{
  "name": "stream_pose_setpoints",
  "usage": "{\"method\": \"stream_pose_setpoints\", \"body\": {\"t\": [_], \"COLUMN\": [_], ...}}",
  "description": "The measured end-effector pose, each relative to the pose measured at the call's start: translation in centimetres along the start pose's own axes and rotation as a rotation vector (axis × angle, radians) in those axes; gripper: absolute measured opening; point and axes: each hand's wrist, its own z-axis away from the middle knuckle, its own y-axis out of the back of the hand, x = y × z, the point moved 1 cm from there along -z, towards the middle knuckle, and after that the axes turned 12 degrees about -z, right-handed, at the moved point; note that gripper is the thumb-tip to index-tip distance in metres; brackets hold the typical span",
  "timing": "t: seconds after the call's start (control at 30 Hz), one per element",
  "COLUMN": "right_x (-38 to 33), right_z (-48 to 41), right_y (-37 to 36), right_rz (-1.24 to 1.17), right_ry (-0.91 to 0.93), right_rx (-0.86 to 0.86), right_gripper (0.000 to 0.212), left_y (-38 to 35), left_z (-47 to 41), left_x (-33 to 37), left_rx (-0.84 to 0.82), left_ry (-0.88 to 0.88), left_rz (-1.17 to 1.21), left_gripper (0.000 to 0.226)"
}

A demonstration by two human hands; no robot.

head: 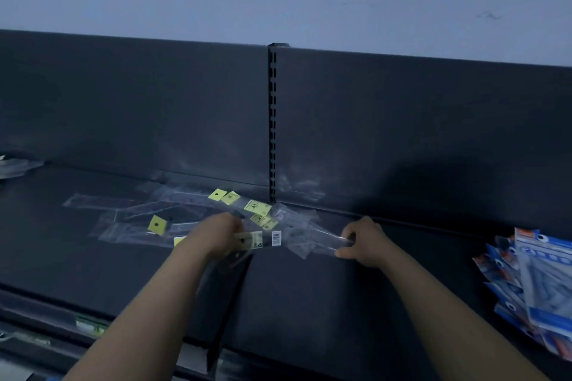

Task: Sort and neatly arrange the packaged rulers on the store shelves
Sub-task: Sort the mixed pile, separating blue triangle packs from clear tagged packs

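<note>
Sorting looks at early stage: left hand (221, 235) & right hand (363, 241) each pinch one end of a packaged ruler (294, 240) near shelf (309, 303) back edge; loose pile (173, 213) beside it is not arranged yet.

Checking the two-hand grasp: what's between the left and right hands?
Head view: a clear ruler packet spans the gap, left hand gripping one end, right hand the other. More loose packets lie beneath it on the shelf.

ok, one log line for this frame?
phase: sorting | left hand: grips packaged ruler | right hand: grips other end | loose pile: behind, on shelf | blue packs: right
</note>
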Motion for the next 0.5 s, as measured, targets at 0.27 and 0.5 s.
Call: {"method": "stream_pose_setpoints", "body": {"t": [0.27,0.5], "right_x": [-1.7,-1.9], "right_z": [1.2,2.8], "right_y": [-1.1,0.1], "right_rz": [-0.048,-0.09], "right_ry": [-0.096,-0.194], "right_rx": [0.073,0.202], "right_gripper": [0.027,0.024], "left_y": [-0.7,-0.9], "left_z": [-2.8,-3.1], "left_x": [-1.9,-2.5], "left_rx": [-0.054,-0.078], "left_ry": [-0.047,-0.128], "left_rz": [-0.025,-0.098], "left_gripper": [0.075,0.045]}}
